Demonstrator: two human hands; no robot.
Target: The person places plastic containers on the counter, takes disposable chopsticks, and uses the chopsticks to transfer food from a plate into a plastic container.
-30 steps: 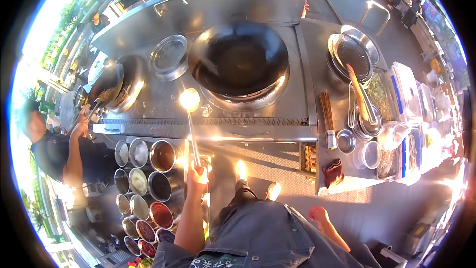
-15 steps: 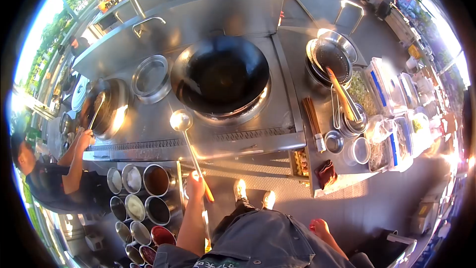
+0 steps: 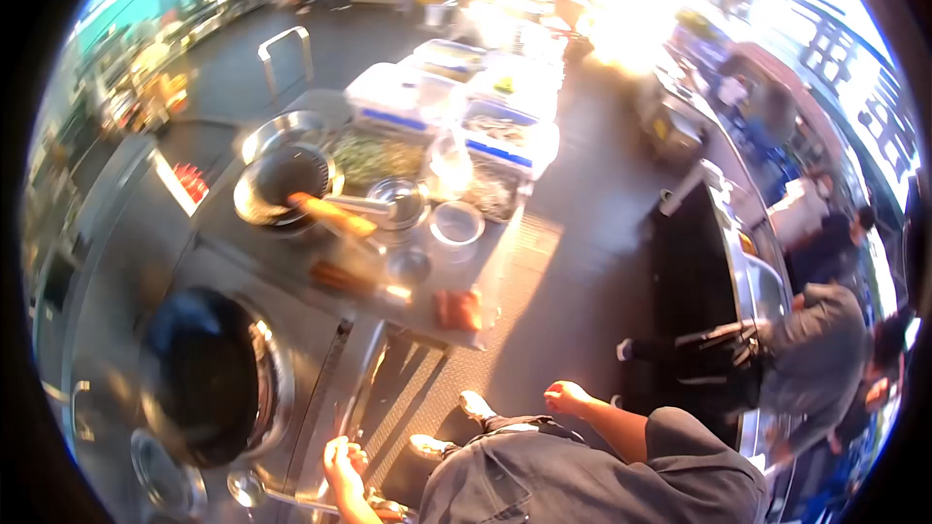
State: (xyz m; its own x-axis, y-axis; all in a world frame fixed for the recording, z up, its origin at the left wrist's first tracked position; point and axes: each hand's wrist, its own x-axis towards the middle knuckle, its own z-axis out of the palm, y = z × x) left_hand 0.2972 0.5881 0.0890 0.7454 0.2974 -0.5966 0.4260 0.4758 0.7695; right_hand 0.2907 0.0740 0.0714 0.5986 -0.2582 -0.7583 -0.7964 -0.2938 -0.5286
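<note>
Black round metal wok (image 3: 199, 378): Shifted since the previous frame from near eleven o'clock to eight o'clock in the view as the camera swings right; it sits on the steel stove (image 3: 303, 342), at ten o'clock from the left hand.
Long-handled silver metal ladle (image 3: 246, 488): Bowl lies between eight and nine o'clock from the left hand, near the wok; its long axis runs roughly nine to three, toward the left wrist.
Left hand (image 3: 342, 466): Nearer of the two hands to ladle and wok, its fingers loosely curled; whether they touch the handle, one cannot tell.
Right hand (image 3: 571, 396): Well apart from the left, between two and three o'clock, curled with nothing visible in it.
Reddish-brown crumpled cloth (image 3: 458, 311): Blurred on the steel table (image 3: 262, 254), ten o'clock from the right hand.
</note>
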